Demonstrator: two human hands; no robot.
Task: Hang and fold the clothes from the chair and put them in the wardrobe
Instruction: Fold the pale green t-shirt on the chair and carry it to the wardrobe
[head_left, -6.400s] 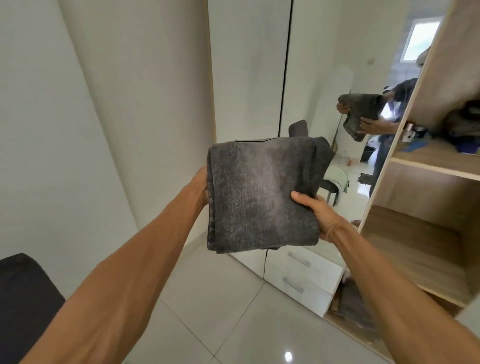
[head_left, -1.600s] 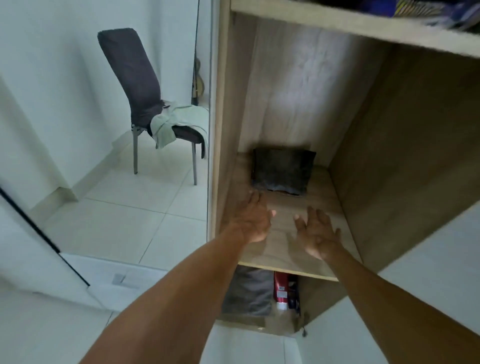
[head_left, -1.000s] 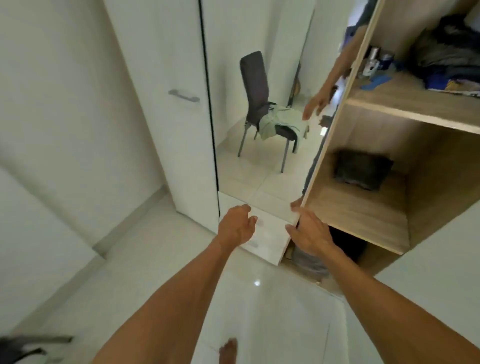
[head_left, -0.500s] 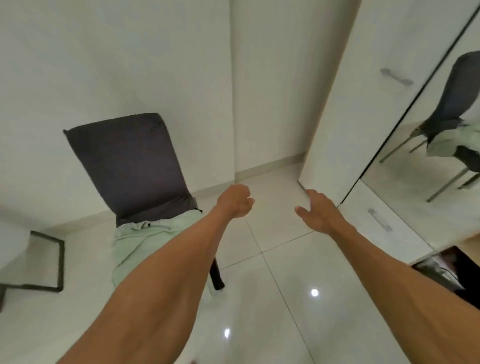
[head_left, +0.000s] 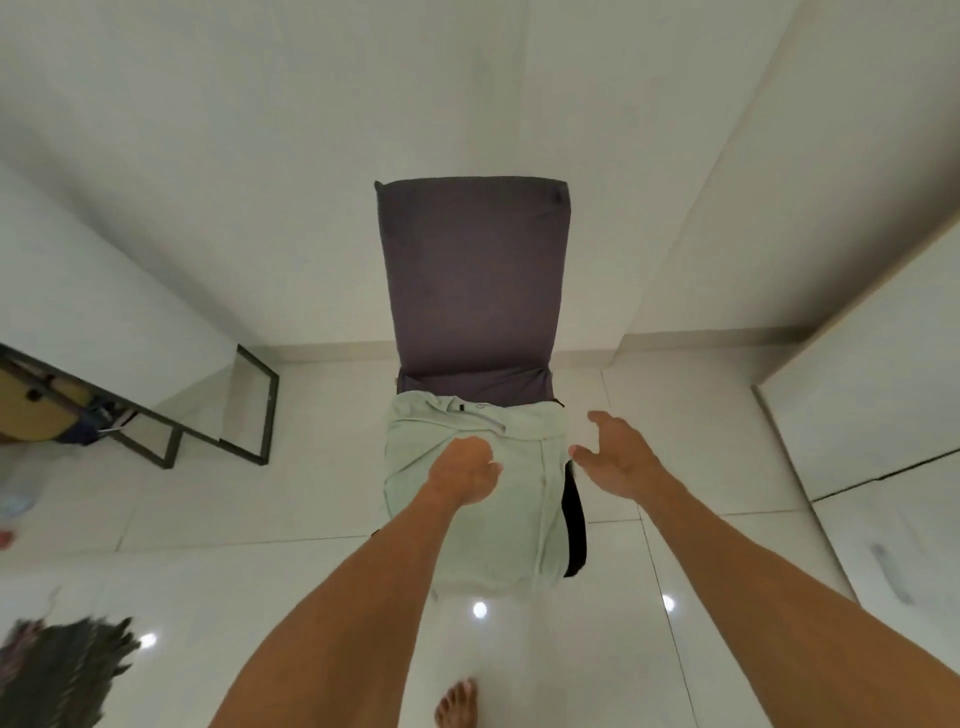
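Pale green garment lies draped over the seat of the dark chair, hanging off the front edge. My left hand rests on its upper left part, fingers curled into the cloth; whether they pinch it I cannot tell. My right hand hovers spread, at the garment's 3 o'clock edge, holding nothing.

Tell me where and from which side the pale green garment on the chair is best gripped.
Probably at the waistband end, from above. The garment lies flat over the chair seat with its buttoned band toward the backrest and the rest hanging off the front edge. The left hand is already on the cloth near that band; the right hand, open, could pinch the band's other corner.
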